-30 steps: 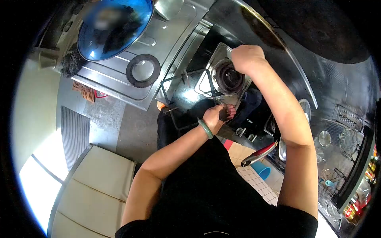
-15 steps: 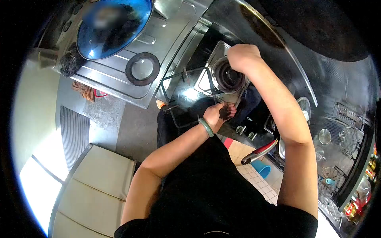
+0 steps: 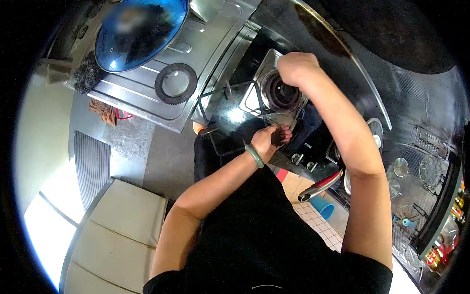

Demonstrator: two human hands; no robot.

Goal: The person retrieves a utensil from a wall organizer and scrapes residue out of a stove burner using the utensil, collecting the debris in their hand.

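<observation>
so, the right hand (image 3: 297, 68) is bent over the far edge of the round burner (image 3: 285, 98), knuckles up and fingers folded out of sight beneath; whether they are clenched on something or only touching the metal, i cannot tell. the burner sits directly under and just to the near side of that hand, between it and the left hand (image 3: 267, 139), in a shiny metal tray (image 3: 270, 60) that reaches out to the left of the right hand's knuckles.

the left hand is apart from the right one, nearer the body, with its fingers loosely curled and pointing to the right. its palm side looks very dark, and i cannot tell whether that is grime or a thing being grasped. a green bangle (image 3: 254, 157) circles the wrist behind it. to the left of the left hand stands a black wire pan support (image 3: 257, 91), one corner close to the burner. two knobs (image 3: 297, 159) lie just right of the curled fingers, and past them is a red and silver handle (image 3: 320, 188).

well left of both hands, a dark ring (image 3: 159, 86) lies flat on a steel drainboard (image 3: 215, 46), near a large blue round lid or pan (image 3: 105, 51).
</observation>
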